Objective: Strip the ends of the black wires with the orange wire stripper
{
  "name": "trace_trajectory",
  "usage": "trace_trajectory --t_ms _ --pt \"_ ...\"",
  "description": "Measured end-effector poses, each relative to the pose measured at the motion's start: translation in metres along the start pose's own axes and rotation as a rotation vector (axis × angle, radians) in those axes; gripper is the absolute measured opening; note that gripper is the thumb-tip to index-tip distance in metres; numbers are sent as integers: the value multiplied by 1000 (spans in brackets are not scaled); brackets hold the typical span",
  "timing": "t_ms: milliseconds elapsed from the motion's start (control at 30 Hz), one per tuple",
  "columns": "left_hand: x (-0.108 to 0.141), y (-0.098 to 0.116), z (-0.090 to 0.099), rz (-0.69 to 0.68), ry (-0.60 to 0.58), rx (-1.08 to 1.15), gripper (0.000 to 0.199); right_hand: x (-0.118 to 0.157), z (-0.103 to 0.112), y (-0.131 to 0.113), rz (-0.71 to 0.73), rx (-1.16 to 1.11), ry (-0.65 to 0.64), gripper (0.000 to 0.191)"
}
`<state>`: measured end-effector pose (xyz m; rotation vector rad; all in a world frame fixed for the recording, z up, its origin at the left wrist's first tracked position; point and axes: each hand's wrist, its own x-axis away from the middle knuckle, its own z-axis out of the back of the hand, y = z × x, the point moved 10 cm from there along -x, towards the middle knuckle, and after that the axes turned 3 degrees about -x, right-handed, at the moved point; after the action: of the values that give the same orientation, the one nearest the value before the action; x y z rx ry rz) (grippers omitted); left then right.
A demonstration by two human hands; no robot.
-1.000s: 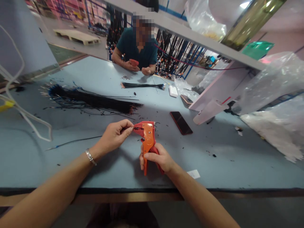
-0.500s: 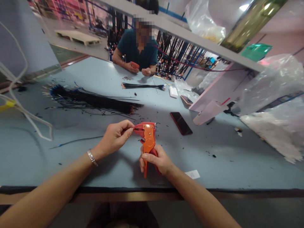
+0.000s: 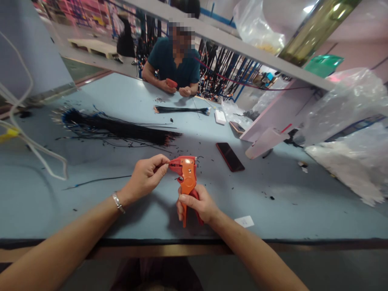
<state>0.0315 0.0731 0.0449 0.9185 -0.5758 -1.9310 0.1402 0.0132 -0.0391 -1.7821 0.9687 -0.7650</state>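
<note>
My right hand [image 3: 195, 204] is wrapped round the handles of an orange and red wire stripper [image 3: 188, 173], which stands upright over the table. At the tool's red jaws, my left hand [image 3: 148, 173] pinches a thin black cable [image 3: 104, 178]. The cable trails out to the left from under that hand, with a blue piece and a bare tip at its far end. Whether its near end lies inside the jaws is too small to tell. Behind my hands lies a large bundle of black cables [image 3: 121, 128] with blue and metallic ends on the left.
Across the table [image 3: 212, 226] a person [image 3: 172, 60] holds a red object near a smaller cable bundle [image 3: 182, 110]. A dark phone [image 3: 230, 157], a white box [image 3: 220, 117] and a white tube [image 3: 263, 143] lie to the right. White cords [image 3: 33, 147] hang at left.
A dark-clothed figure has come into view in the background at upper left. The view has shifted slightly; both hands keep their hold by the tool.
</note>
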Motion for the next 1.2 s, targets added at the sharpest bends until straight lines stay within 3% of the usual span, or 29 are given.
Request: trace_trajectory --t_ms 400,1000,1100,1200 --pt "2 -1 0 1 19 1 24 -1 5 -1 42 28 85 36" --pt "-2 0 -3 17 29 -27 25 -2 10 -8 14 -68 106 29" --pt "-3 -6 -2 40 36 -32 23 -1 20 -9 -28 -124 155 26" --pt "-6 -16 8 111 85 -40 21 4 50 -24 40 -235 320 23"
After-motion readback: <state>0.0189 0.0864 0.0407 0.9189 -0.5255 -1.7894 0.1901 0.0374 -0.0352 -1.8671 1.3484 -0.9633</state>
